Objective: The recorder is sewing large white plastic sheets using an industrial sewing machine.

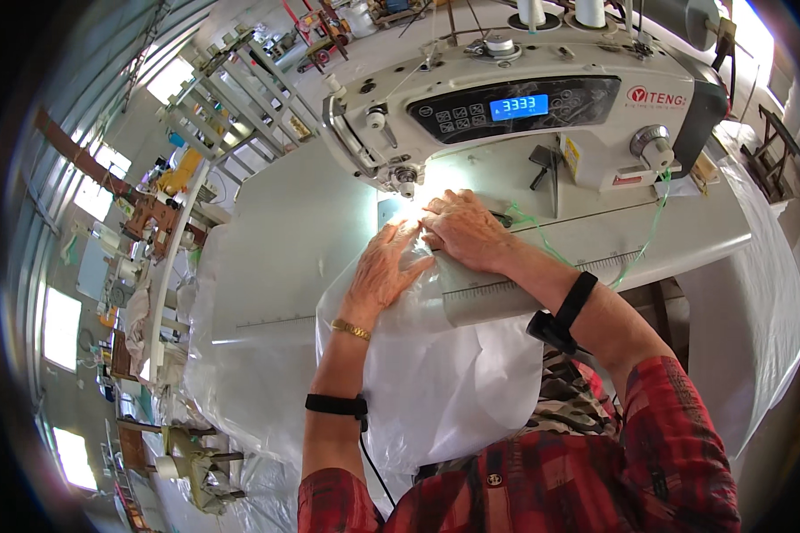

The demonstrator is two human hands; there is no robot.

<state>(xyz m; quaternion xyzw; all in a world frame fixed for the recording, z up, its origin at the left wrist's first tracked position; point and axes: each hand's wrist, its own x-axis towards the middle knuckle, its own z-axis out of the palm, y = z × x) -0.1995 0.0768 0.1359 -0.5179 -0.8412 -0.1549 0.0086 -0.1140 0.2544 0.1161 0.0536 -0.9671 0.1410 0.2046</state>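
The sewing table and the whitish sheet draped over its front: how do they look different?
The table lies flat and looks stiff, while the sheet hangs down past its front edge, limp and creased. The table carries dark scale marks near that edge; the sheet shows no such marks. The sheet looks glossy and thin, the table more solid. Both are pale.

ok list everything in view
sewing machine: 1, white, upper right
display: 1, blue, machine front
thread cones: 2, white, machine top
table: 1, grey, under machine
translucent sheeting: pieces unclear, whitish, table edges
thread: uncounted, green, machine's right
windows: several, white, left wall
metal frames: uncounted, grey, upper left
distant clutter: uncounted, mixed, left
wristband: 1, gold, left wrist
arm straps: 2, black, forearms
plaid shirt: 1, red, bottom
left hand: 1, bare, on sheeting
right hand: 1, bare, beside left
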